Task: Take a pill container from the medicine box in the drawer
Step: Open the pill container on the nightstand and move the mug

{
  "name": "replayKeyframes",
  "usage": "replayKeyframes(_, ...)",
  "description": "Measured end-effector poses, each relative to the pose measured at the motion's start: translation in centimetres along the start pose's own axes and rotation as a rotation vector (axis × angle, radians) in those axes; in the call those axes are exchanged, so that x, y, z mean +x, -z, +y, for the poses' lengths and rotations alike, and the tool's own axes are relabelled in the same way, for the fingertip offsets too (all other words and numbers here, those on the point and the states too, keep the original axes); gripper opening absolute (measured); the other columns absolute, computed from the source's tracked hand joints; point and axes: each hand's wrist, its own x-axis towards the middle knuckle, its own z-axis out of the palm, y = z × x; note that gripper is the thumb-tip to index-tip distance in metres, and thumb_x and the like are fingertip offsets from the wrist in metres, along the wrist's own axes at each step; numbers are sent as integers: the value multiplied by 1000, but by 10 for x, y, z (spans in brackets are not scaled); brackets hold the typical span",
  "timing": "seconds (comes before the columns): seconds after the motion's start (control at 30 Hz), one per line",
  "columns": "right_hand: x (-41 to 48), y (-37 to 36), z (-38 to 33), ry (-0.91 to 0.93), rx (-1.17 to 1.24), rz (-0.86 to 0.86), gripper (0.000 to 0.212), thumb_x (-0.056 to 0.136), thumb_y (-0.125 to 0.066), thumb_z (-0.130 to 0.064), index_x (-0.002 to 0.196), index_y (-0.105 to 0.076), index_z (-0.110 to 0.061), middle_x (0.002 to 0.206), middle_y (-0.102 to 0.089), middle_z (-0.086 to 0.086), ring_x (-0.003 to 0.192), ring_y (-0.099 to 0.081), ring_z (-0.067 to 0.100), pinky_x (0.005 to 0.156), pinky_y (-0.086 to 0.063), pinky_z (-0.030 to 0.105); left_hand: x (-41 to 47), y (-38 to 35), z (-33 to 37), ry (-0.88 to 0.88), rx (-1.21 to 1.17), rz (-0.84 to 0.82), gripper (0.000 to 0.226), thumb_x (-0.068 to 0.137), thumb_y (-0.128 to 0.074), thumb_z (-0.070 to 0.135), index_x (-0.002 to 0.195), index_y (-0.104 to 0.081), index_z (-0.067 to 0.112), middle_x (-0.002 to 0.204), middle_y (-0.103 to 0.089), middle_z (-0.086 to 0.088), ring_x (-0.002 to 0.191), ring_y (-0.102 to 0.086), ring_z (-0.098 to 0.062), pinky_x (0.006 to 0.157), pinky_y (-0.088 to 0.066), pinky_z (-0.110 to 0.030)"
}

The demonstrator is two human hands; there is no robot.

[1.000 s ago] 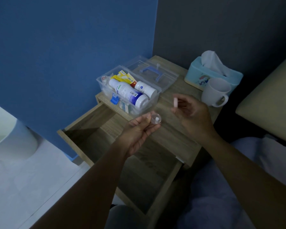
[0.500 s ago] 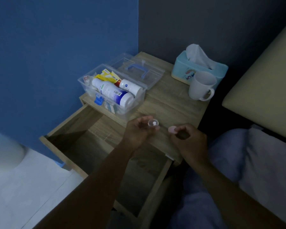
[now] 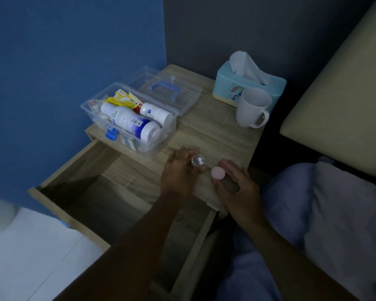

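Observation:
My left hand (image 3: 179, 173) grips a small clear round pill container (image 3: 198, 160) with two white pills inside, low over the nightstand top (image 3: 215, 131). Its pink lid (image 3: 218, 172) is pinched in my right hand (image 3: 237, 185), a little to the right of the container. The clear plastic medicine box (image 3: 128, 118) stands open on the nightstand's left side, holding white bottles and yellow packets, its lid with a blue handle (image 3: 165, 90) folded back. The wooden drawer (image 3: 109, 192) below is pulled out and looks bare inside.
A white mug (image 3: 252, 108) and a teal tissue box (image 3: 248, 83) stand at the nightstand's back right. A bed with a cream headboard (image 3: 339, 101) and pale bedding (image 3: 323, 213) lies to the right. Blue wall on the left, white floor below.
Both hands have lowered to the nightstand's front edge. The right hand, which held a pill a second ago, now holds the pink lid; the container now shows two pills.

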Motion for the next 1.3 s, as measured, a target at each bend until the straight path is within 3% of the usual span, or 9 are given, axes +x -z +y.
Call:
replayKeyframes(0.13,3,0,6,-19,32,-6,46,82,-77,-30,126,-65,-33,126,-60,-34,132,-46,-7,116,-35,47,-2,3,1,12,4,-22,48,83,-72,37,126,-60,19,132,-60,2,129,-48,-15,101,-43,-28)
replayKeyframes(0.27,3,3,8,-34,77,2,47,79,-77,-31,123,-66,-40,132,-62,-21,134,-48,3,115,-39,44,-6,10,-1,-24,-4,-60,54,82,-73,36,130,-56,19,134,-57,-1,126,-50,-17,100,-46,-32)
replayKeyframes(0.4,1,6,1,-24,70,-43,47,75,-75,-39,117,-61,-55,128,-57,-37,132,-42,-13,119,-32,36,-7,20,-12,-37,25,-158,60,91,-61,39,145,-41,22,147,-48,-1,135,-43,-15,108,-41,-34)
replayKeyframes(0.53,6,5,-2,-160,199,-2,49,71,-80,-43,118,-70,-33,120,-69,-21,119,-58,-9,109,-45,29,-9,28,-25,-86,247,-234,53,103,-35,32,154,-28,20,163,-25,-5,152,-15,-19,123,-20,-45)
replayKeyframes(0.6,15,8,-6,-236,285,58,27,80,-77,-28,107,-73,-30,107,-76,-15,106,-68,-1,99,-53,30,-12,27,-27,-141,404,-245,53,104,-32,29,155,-24,17,165,-16,-6,154,-7,-20,124,-12,-43)
replayKeyframes(0.8,51,28,-29,-57,-40,203,34,81,-57,-35,106,-75,-22,97,-71,-17,91,-66,-6,81,-47,7,-17,27,-21,-178,642,-258,57,105,-20,31,157,-12,9,166,-7,-12,154,-2,-22,124,-7,-39)
replayKeyframes(0.97,105,41,-40,183,-296,136,46,86,-63,-7,132,-57,-6,142,-54,12,133,-49,24,111,-34,27,-16,28,-19,-195,812,-299,57,105,-8,32,157,0,9,166,4,-12,154,6,-22,124,0,-36)
replayKeyframes(1.17,166,50,-28,161,-595,43,81,90,-62,-21,155,-16,-9,165,-14,13,153,-4,31,121,-10,41,-14,28,-21,-218,805,-337,59,105,-12,31,157,0,6,166,3,-16,154,6,-26,124,-1,-39)
replayKeyframes(1.3,195,56,-19,24,-652,14,90,90,-60,-40,157,-9,-6,166,-8,13,153,-4,34,124,-12,46,-14,28,-21,-211,706,-307,59,104,-21,32,157,-9,8,166,-5,-14,154,0,-23,124,-7,-38)
